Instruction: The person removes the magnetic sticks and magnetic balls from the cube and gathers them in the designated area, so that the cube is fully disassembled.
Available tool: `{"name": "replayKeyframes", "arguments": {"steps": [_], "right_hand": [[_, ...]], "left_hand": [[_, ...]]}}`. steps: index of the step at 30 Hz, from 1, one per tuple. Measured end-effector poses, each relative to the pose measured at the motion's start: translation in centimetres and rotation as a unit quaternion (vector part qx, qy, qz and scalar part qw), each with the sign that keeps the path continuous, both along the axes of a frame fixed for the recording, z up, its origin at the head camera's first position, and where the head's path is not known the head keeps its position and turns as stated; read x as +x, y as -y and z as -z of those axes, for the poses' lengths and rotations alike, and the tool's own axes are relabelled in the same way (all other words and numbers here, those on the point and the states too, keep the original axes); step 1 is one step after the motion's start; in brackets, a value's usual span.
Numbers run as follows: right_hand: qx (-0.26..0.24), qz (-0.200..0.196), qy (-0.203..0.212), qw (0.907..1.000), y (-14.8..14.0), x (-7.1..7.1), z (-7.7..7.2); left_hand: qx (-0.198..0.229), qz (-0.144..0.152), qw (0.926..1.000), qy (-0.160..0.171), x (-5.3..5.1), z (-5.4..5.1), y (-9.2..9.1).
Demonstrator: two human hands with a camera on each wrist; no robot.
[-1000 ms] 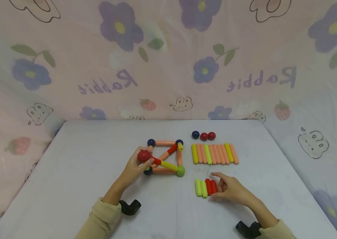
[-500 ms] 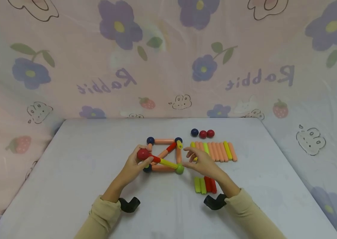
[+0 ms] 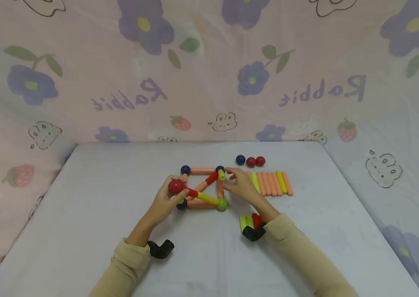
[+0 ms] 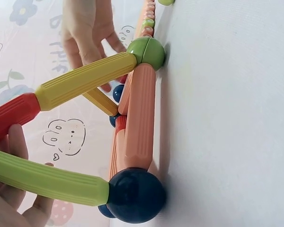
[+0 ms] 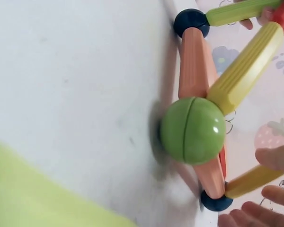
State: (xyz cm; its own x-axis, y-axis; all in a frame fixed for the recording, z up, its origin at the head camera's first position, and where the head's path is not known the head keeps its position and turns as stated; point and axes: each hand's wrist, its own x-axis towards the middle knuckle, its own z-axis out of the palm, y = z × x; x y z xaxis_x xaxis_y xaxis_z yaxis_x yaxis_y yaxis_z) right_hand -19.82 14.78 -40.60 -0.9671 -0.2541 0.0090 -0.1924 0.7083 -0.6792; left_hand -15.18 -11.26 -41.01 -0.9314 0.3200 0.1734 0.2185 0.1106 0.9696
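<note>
A magnetic stick-and-ball frame lies on the table, its peach rods (image 3: 202,170) joined by dark blue balls (image 3: 185,170) and a green ball (image 3: 222,204). My left hand (image 3: 162,205) grips the raised red ball (image 3: 176,186), from which a red rod (image 3: 192,192) and yellow rod (image 3: 207,199) slope down to the green ball. A curved green rod (image 4: 47,182) rises from the front-left blue ball. Beside the short yellow rod (image 3: 222,175) standing at the back-right corner is my right hand (image 3: 244,185), its thumb and fingers spread around that rod without visibly gripping it.
To the right lies a row of peach, green and yellow rods (image 3: 268,183), partly behind my right hand. Behind it sit one blue ball (image 3: 240,159) and two red balls (image 3: 255,161). Short green rods (image 3: 245,221) and red rods (image 3: 256,219) lie under my right wrist.
My right hand has moved from the short red and green rods, left and away from me, to the frame's back-right corner. My left hand keeps holding the red ball.
</note>
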Motion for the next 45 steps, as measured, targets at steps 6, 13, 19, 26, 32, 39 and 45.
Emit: {"name": "replayKeyframes", "arguments": {"steps": [6, 13, 19, 26, 32, 39, 45], "right_hand": [[0.012, 0.003, -0.008, 0.9999, 1.3, -0.4, 0.2], [0.023, 0.011, -0.022, 0.9994, 2.1, 0.8, 0.9], [0.02, 0.022, -0.028, 0.9992, 2.2, 0.6, 1.1], [0.031, 0.024, -0.027, 0.9989, 2.7, -0.2, 1.0], [0.003, 0.037, -0.047, 0.9982, 2.7, -0.8, 1.1], [-0.013, 0.046, -0.049, 0.9976, 2.4, -1.8, 0.9], [0.004, 0.044, -0.04, 0.9982, 2.4, -2.4, 0.6]], "left_hand": [[0.004, -0.003, 0.9999, 0.012, 0.2, 0.2, 0.0], [0.006, 0.001, 0.9999, 0.014, 1.5, 0.8, -0.3], [0.023, 0.008, 0.9993, -0.029, 1.5, 0.9, -0.5], [0.026, 0.006, 0.9996, -0.011, 1.2, 0.4, -0.4], [0.012, 0.006, 0.9999, -0.001, 0.7, 0.3, -0.4], [0.013, 0.005, 0.9999, 0.002, 0.1, 0.0, -0.4], [0.012, -0.002, 0.9999, -0.007, -0.2, -0.3, -0.3]]}}
